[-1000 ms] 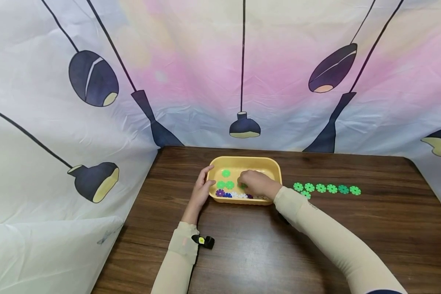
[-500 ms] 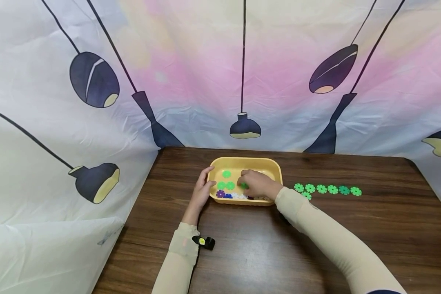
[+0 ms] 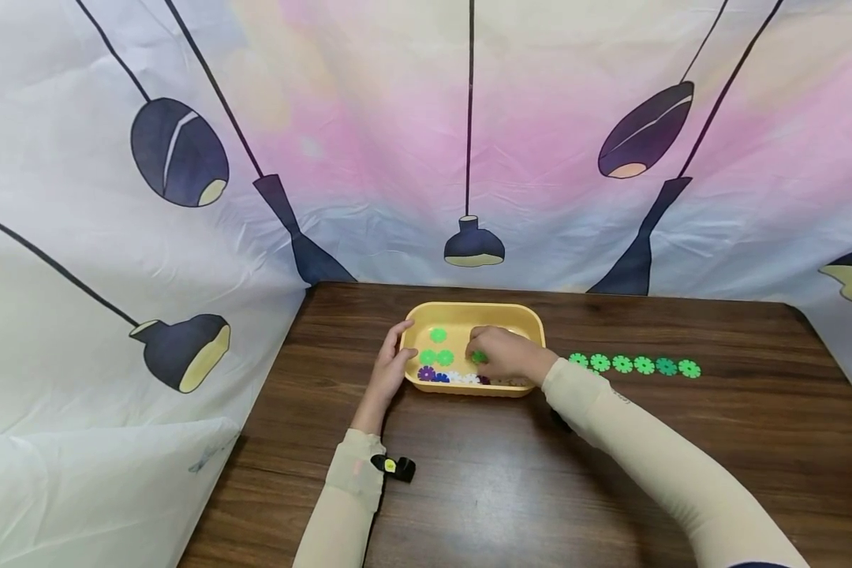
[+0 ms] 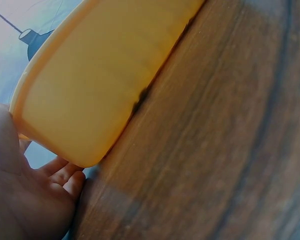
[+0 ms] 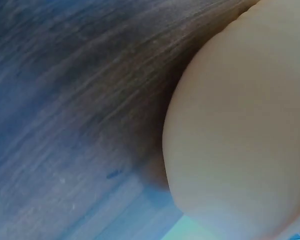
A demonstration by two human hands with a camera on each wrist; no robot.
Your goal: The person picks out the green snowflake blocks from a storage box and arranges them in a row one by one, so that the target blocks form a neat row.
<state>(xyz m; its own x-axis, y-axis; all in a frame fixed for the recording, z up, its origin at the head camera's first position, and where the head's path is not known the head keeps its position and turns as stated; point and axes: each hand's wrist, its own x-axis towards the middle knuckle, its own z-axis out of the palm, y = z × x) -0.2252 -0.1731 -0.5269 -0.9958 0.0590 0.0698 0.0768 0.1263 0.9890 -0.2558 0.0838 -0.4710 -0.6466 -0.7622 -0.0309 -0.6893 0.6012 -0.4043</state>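
A yellow plastic tray (image 3: 461, 319) stands on the table, and my left hand (image 3: 389, 369) grips its left end, thumb over the rim. In the left wrist view the fingers lie against the tray's outer wall (image 4: 90, 85). Inside the tray, my right hand (image 3: 507, 352) pinches a green snowflake-shaped plastic disc (image 3: 479, 356); its fingertips are partly hidden. Three lighter green discs, one of them at the back (image 3: 438, 335), lie in the left part. Along the near wall are a purple disc (image 3: 426, 373), a blue one (image 3: 441, 378) and white ones (image 3: 454, 377).
Right of the tray, several green discs (image 3: 622, 364) form a row on the brown wooden table (image 3: 468, 473), one darker (image 3: 666, 366). The right sleeve (image 3: 625, 426) partly covers the row's left end. A printed cloth (image 3: 390, 158) hangs behind the table.
My right hand has shifted slightly right within the tray, along with the green disc. Its sleeve now covers most of the lower disc beside the row. The left hand keeps its place.
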